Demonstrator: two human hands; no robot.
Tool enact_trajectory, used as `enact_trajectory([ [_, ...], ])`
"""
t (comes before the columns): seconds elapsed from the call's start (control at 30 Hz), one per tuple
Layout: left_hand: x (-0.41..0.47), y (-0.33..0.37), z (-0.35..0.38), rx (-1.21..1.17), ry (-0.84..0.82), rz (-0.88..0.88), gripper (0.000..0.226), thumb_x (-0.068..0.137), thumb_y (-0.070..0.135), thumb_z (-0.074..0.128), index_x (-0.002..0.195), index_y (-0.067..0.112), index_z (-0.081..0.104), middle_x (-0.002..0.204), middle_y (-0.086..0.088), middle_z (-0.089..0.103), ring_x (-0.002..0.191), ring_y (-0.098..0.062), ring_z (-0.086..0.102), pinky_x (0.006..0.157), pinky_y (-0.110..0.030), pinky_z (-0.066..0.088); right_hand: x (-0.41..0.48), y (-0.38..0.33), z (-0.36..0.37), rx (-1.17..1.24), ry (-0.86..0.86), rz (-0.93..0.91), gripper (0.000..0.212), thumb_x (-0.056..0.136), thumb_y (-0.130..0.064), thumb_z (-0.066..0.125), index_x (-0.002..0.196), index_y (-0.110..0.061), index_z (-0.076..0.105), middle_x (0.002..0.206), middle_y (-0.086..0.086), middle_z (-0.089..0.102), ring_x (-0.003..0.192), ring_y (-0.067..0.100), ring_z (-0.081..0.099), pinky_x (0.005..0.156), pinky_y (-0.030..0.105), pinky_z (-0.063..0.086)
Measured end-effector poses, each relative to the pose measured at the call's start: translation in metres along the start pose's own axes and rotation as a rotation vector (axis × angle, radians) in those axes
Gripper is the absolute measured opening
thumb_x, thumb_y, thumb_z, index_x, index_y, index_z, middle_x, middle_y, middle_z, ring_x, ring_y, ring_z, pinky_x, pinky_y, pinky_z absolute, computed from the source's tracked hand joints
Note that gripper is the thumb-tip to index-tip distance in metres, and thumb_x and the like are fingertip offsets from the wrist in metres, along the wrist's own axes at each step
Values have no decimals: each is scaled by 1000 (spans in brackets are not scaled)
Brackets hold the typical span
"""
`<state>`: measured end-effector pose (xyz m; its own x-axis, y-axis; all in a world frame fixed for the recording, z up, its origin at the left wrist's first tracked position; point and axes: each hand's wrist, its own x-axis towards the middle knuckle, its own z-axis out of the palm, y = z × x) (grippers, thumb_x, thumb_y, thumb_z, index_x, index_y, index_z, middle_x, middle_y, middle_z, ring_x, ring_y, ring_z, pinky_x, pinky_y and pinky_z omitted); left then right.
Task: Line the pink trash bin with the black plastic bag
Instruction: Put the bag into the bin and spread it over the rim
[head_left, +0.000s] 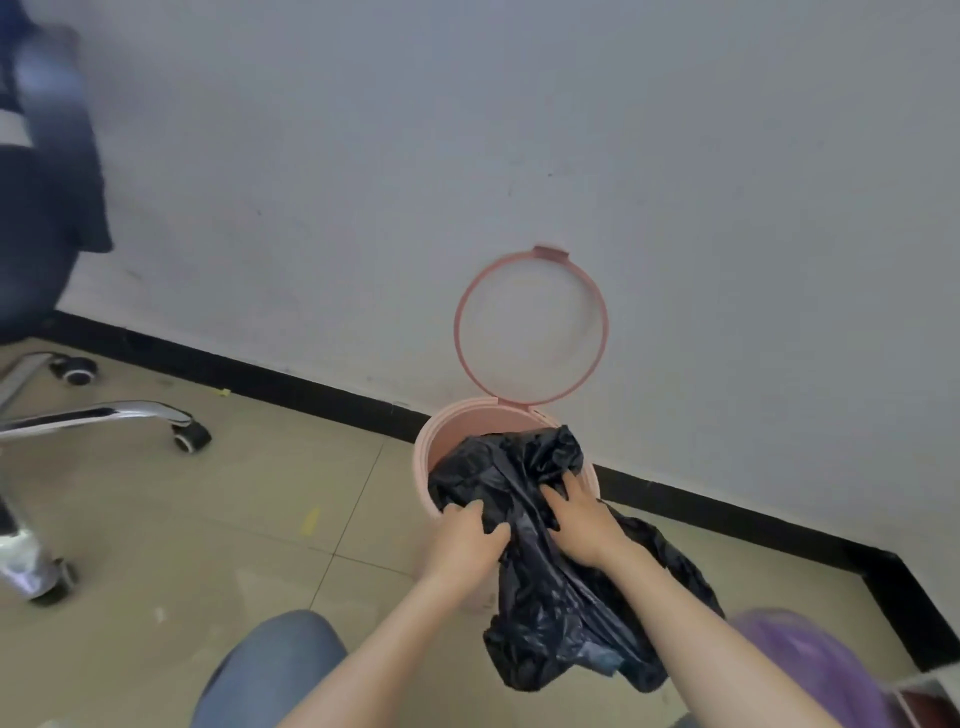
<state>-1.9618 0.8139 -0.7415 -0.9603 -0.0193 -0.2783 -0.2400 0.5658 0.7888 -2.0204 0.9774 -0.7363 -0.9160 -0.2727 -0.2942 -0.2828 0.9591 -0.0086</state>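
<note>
The pink trash bin (435, 441) stands on the tiled floor against the white wall. Its pink ring frame (460, 332) is flipped up and leans on the wall. A crumpled black plastic bag (540, 597) lies over the bin's mouth and hangs down its front side toward me. My left hand (467, 540) grips the bag at the bin's near rim. My right hand (582, 519) presses on and pinches the bag over the right part of the opening. Part of the bin's pink inside still shows at the far left.
An office chair with a chrome base and castors (187, 436) stands at the left, with dark clothing (47, 156) draped over it. A black skirting strip (291, 384) runs along the wall. My blue-clad knee (275, 670) is below, and a purple object (810, 665) sits at the lower right.
</note>
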Motion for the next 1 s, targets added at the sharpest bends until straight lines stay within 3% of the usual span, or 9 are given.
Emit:
enact_trajectory([
  [0.13, 5, -16, -10, 94, 14, 54, 63, 92, 45, 40, 144, 23, 12, 154, -12, 12, 140, -29, 13, 110, -42, 26, 8, -3, 3, -13, -62, 10, 49, 96, -35, 41, 142, -24, 26, 157, 13, 6, 135, 38, 28, 104, 44, 37],
  [0.3, -6, -16, 2, 154, -148, 284, 56, 90, 57, 26, 140, 44, 4, 156, -3, -8, 142, -25, -5, 117, -44, 9, 17, -7, -8, 58, -111, -11, 52, 95, -39, 43, 143, -26, 26, 156, 11, 12, 136, 34, 29, 108, 41, 34],
  [0.47, 13, -18, 5, 399, -244, 217, 56, 89, 60, 25, 140, 43, 11, 155, -4, -12, 141, -27, -12, 115, -46, 3, 20, -14, -16, 572, -322, -24, 39, 93, -17, 49, 132, -16, 47, 139, 10, 48, 126, 25, 45, 106, 35, 35],
  [0.6, 31, -15, 14, 746, -357, 187, 60, 89, 62, 21, 142, 34, 13, 156, -11, 0, 141, -35, 1, 114, -49, 6, 7, 12, -33, 780, -122, 114, 42, 87, 5, 40, 125, -9, 54, 138, 8, 48, 131, 20, 41, 103, 26, 30],
  [0.7, 46, -5, 21, 867, -377, 165, 58, 91, 58, 23, 137, 24, 32, 145, -17, 36, 129, -37, 34, 111, -52, 11, -14, 29, -42, 627, -134, 1, 37, 95, -23, 46, 132, -19, 46, 145, 3, 42, 134, 16, 35, 106, 25, 25],
  [0.77, 60, 3, 23, 800, -412, 106, 51, 93, 52, 28, 112, 13, 55, 117, -15, 59, 107, -33, 52, 103, -50, 23, -27, 38, -36, 469, -198, -67, 56, 90, -49, 48, 141, -33, 29, 155, 1, 19, 143, 19, 15, 116, 35, 16],
  [0.87, 76, 7, 26, 653, -493, 5, 44, 92, 47, 37, 73, 11, 51, 79, -11, 57, 75, -27, 49, 72, -34, 35, -36, 40, -20, 148, -226, -95, 82, 78, -62, 55, 142, -47, 7, 158, 2, -12, 144, 29, -11, 117, 54, 4],
  [0.93, 79, 10, 22, 627, -419, -7, 41, 93, 44, 37, 68, 13, 47, 73, -7, 53, 81, -28, 52, 77, -34, 36, -27, 38, -9, 76, -167, -132, 84, 79, -56, 60, 142, -46, 6, 157, 4, -18, 144, 34, -2, 115, 54, 13],
  [1.0, 80, 11, 17, 551, -307, -10, 38, 95, 40, 32, 94, 9, 55, 100, -12, 58, 108, -31, 52, 99, -40, 34, -7, 40, 0, 118, -119, -163, 72, 84, -41, 61, 142, -41, 19, 158, 6, -10, 139, 34, 21, 109, 47, 32],
])
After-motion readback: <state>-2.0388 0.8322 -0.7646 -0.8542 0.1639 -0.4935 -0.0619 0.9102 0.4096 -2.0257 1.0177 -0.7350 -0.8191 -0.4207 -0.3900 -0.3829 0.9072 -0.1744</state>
